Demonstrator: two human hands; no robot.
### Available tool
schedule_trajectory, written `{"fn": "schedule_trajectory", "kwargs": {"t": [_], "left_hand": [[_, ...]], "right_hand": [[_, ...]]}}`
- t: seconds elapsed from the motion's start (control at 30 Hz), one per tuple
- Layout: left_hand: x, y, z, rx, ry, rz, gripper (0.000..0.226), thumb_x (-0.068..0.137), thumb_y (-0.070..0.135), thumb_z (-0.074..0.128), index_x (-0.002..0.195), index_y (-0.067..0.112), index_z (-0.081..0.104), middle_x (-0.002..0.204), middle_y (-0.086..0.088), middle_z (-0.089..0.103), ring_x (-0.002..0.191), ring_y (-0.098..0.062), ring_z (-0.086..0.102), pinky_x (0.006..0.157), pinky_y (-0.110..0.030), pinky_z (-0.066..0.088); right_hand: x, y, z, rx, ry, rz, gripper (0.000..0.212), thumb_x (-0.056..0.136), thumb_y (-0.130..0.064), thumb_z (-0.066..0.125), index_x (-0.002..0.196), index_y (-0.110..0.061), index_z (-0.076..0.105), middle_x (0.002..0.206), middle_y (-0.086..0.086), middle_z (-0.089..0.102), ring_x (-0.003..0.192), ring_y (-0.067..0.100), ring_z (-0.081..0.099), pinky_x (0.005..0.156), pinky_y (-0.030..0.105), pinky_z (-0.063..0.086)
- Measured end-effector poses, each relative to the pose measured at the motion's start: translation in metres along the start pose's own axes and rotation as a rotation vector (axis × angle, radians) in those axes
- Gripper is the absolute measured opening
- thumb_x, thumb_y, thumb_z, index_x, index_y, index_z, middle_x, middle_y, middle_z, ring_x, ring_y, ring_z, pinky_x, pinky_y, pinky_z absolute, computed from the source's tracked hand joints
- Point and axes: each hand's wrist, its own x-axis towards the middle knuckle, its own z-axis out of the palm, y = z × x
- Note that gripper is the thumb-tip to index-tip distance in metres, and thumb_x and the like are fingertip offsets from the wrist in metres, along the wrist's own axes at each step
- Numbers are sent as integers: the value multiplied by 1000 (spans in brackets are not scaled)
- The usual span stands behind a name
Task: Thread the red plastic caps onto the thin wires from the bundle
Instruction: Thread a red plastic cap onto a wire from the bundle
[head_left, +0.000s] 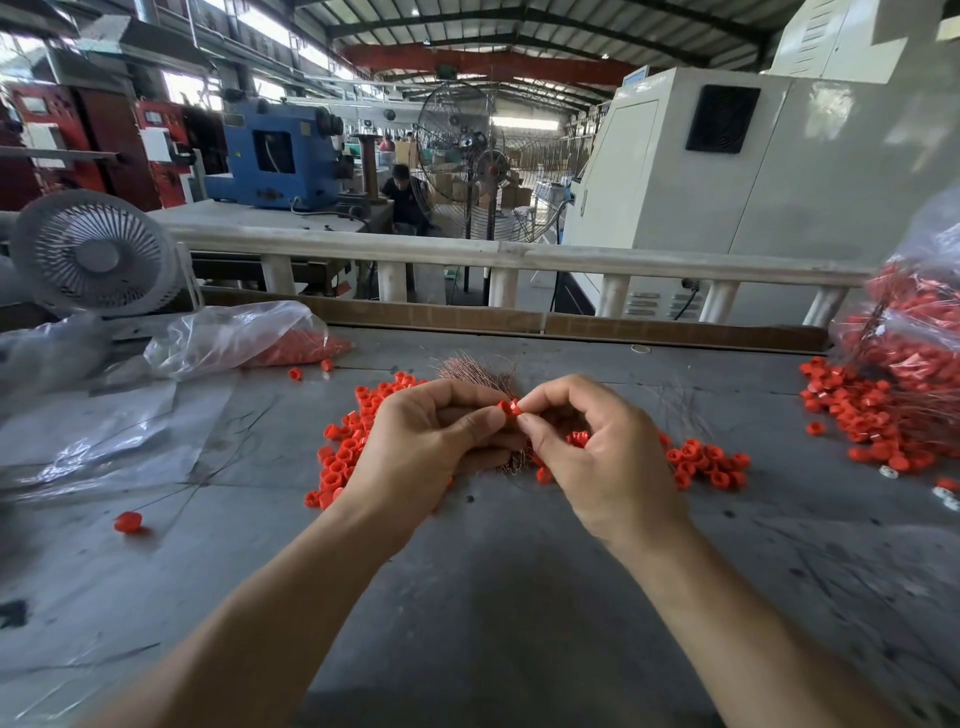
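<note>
**One cap pinched between both hands, bundle just behind**

I have one red cap (509, 408) pinched between both hands, lifted off the bench (493, 571). My right hand (597, 457) clamps it between thumb and forefinger; my left hand (431, 447) meets it from the other side, thumb tip against the cap and the other fingers curled under. I judge I hold it raised and close so the hole faces where a wire can enter. Whether a wire is already in it I cannot tell; the strands are too fine.

Just behind and below my grip lies the bundle of thin wires (478, 371), coppery, fanned out, partly hidden by my left hand. It sits close, I reckon, so a strand is a short reach away.

Loose caps (348, 452) are heaped around both hands, left of and under my left hand, and right of my right hand, near enough to pick without shifting my arms.

Farther right a heap of caps with wires (872, 421) spills from a clear bag (914, 322). Far left lies another plastic bag of caps (249, 338) and a small fan (93, 254).
</note>
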Motion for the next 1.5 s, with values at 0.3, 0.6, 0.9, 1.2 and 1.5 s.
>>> {"fn": "schedule_trajectory", "kwargs": {"t": [0.3,0.6,0.9,1.2,1.5], "left_hand": [[0,-1,-1,73,-12,34,13,90,-1,67,103,-1,70,90,-22,77,84,-25,77,75,-30,64],[-1,-1,0,118,4,43,16,92,-2,66,107,-4,69,92,-22,77,87,-28,77,81,-36,63],[1,-3,-2,103,-7,43,14,91,1,67,104,-2,71,91,-20,77,86,-26,77,77,-33,64],[3,-10,-5,-73,0,-79,32,76,23,75,101,2,74,102,-27,73,95,-35,71,93,-49,59],[2,-6,-4,-207,-13,-178,28,92,8,66,114,-9,66,107,-28,68,91,-29,69,70,-31,61]], "right_hand": [[5,-2,-5,-212,15,-239,13,85,-1,79,88,-13,74,88,-7,69,87,8,66,78,17,50],[4,-5,-5,-199,-1,-244,11,85,-2,79,88,-12,76,89,-7,70,87,8,67,78,20,52],[4,-6,-5,-180,-9,-226,11,85,-3,80,90,-12,78,90,-7,72,88,8,68,80,21,53],[1,-11,5,-276,-14,-211,16,85,-10,79,100,-13,73,97,-5,66,95,15,62,85,30,51],[-1,-16,16,-432,69,-234,10,87,-13,76,95,-14,70,93,-3,66,91,20,62,78,32,50]]}}
